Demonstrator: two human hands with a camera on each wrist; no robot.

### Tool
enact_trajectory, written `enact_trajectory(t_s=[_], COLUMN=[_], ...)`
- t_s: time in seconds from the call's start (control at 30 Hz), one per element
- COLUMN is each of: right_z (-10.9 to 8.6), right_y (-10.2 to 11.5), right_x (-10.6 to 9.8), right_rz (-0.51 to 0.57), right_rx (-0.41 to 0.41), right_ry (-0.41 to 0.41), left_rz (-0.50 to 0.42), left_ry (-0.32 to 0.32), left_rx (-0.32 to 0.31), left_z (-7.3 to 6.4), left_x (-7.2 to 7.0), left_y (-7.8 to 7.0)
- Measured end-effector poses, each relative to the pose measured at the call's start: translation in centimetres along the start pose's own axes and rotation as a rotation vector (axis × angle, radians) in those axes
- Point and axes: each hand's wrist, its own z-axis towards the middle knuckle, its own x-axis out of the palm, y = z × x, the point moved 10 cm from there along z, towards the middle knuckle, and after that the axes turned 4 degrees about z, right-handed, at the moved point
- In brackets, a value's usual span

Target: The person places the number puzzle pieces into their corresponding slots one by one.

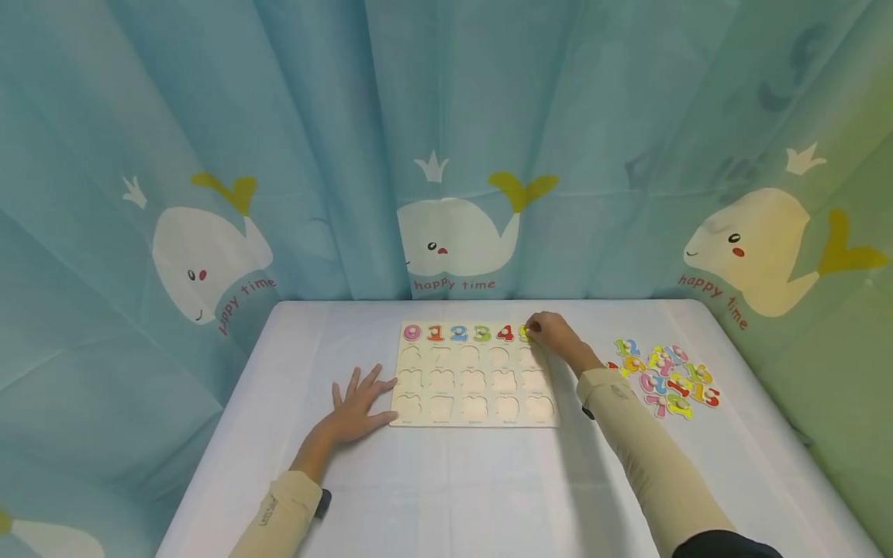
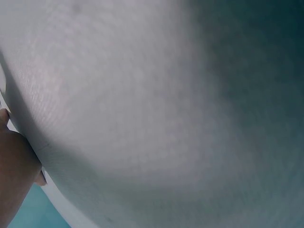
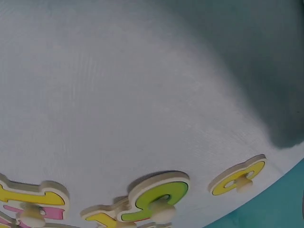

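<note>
A wooden number puzzle board (image 1: 474, 425) lies on the table. Numbers 0 to 4 sit in its top row, among them a pink 0 (image 1: 412, 332) and a red 4 (image 1: 505, 333). At that row's right end, my right hand (image 1: 556, 335) pinches a yellow number piece (image 1: 524, 334), partly hidden by the fingers. My left hand (image 1: 358, 409) rests flat with spread fingers, thumb and fingertips at the board's left edge. Part of the left hand shows at the edge of the left wrist view; the right hand is out of the right wrist view.
Several loose number pieces (image 1: 678, 385) with wooden knobs are heaped right of the board, beside the right forearm. A green and yellow piece (image 3: 161, 195) shows in the right wrist view. White cloth covers the table (image 1: 460, 496), and a blue whale-print curtain (image 1: 335, 155) hangs behind it.
</note>
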Motion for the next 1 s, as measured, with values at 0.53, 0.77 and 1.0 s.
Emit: enact_trajectory(t_s=[0.53,0.77,1.0], right_z=[0.2,0.4,0.1], right_y=[1.9,1.5,0.9], right_x=[-0.1,0.0,0.2], right_rz=[-0.151,-0.119,-0.083], right_rx=[-0.091,-0.043,-0.014], right_ry=[0.038,0.029,0.009], left_rz=[-0.023,-0.028,-0.011], left_ry=[-0.041,-0.019,-0.012], left_rx=[0.029,0.014,0.016], left_z=[-0.3,-0.3,-0.2], left_x=[-0.7,-0.8,-0.5], left_y=[-0.5,-0.6,-0.4])
